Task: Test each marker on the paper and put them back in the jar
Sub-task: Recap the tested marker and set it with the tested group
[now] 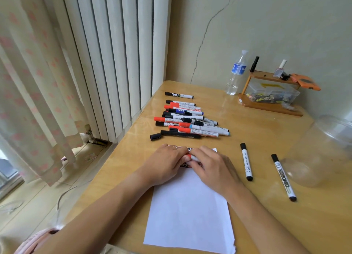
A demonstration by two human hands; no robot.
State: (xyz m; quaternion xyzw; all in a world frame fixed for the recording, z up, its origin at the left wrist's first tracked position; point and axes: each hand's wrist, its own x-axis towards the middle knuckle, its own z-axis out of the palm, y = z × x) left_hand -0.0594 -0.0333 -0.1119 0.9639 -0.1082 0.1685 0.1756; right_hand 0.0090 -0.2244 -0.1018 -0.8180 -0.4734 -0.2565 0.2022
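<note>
So the whole setup sits on a light wooden table (247, 124) with a glossy top, and a white sheet of paper (190, 211) lies flat on it close to the near edge. Beyond the paper's far end there's a messy pile of markers (188, 120) with red, black and blue caps, a loose black cap (155, 136) at the pile's near left corner, and one lone black-capped marker (179, 95) just past the pile. Right of the paper lie two black-capped markers (246, 161) (283, 177), further right a clear jar (320, 150) on its side, and way back from the paper near the wall a water bottle (236, 74) stands beside a small wooden rack (270, 105).
</note>
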